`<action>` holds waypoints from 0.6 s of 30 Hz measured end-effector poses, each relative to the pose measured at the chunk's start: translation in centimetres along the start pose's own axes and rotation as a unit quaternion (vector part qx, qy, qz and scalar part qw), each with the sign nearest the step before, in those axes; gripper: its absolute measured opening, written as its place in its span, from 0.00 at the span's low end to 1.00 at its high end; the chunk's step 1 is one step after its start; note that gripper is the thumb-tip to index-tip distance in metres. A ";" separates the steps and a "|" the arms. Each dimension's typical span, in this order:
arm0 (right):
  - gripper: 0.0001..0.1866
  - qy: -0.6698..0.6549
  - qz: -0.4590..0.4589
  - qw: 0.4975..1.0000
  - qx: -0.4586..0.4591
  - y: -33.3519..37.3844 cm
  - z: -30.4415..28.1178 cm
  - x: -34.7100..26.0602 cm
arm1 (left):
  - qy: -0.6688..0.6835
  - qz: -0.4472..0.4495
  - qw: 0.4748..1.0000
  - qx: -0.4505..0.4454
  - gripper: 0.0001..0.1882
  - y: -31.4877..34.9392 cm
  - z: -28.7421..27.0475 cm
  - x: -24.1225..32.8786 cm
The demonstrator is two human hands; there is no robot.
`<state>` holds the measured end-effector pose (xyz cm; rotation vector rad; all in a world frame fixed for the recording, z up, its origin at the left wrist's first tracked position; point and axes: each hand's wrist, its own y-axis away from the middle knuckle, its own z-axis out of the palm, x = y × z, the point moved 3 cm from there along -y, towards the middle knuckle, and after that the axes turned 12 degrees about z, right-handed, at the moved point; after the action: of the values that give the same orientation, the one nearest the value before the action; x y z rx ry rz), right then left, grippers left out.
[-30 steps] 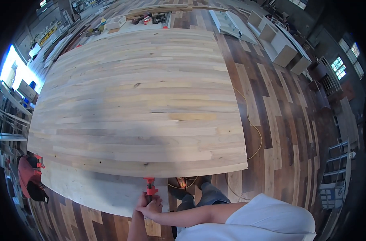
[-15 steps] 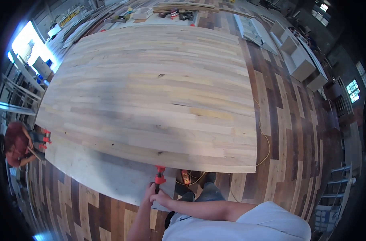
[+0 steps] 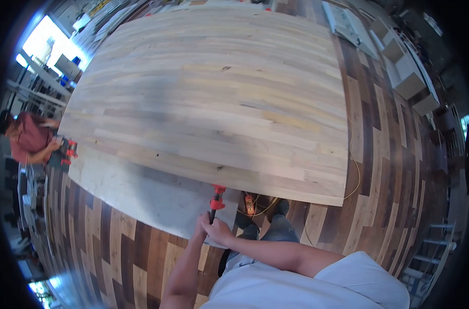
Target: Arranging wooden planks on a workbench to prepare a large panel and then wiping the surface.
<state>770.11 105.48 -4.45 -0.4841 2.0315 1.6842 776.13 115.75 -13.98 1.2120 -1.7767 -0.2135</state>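
Note:
A red clamp [image 3: 218,198] with a black end grips the near edge of a large wooden panel [image 3: 208,118] made of many narrow glued strips. Below the red jaw, my left hand [image 3: 203,224] is wrapped around the black end of the clamp. My right hand [image 3: 220,233] closes on the same end, just beside the left and partly overlapping it. The fingers of both hands are largely hidden. Under the panel, a pale board [image 3: 141,190] juts out toward me on the left.
At the far left a co-worker [image 3: 31,139] in a maroon shirt stands by more red clamps [image 3: 70,152]. An orange power strip [image 3: 250,204] and yellow cord [image 3: 358,180] lie near my feet. White cabinet boxes [image 3: 402,80] stand right; a ladder [image 3: 435,244] is lower right.
The whole view has shifted, so the panel sits higher and further right. The co-worker has straightened up, hands near the clamps. Both my hands stay on the clamp.

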 end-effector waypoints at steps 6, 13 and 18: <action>0.38 -0.099 0.126 0.984 -0.083 -1.7 0.6 0.7 | 0.164 0.049 0.985 -0.038 0.12 0.1 -0.7 0.9; 0.36 -0.085 0.270 0.959 -0.004 -1.1 2.2 -2.0 | 0.520 -0.014 0.848 -0.102 0.16 -0.5 0.6 -1.4; 0.32 0.025 0.190 0.980 0.061 -2.0 0.5 -1.3 | 0.371 -0.004 0.927 -0.059 0.17 -0.5 0.7 1.2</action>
<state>772.34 105.56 -5.46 -0.0990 2.3612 1.7530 775.81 114.28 -13.89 1.0238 -1.0778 0.1289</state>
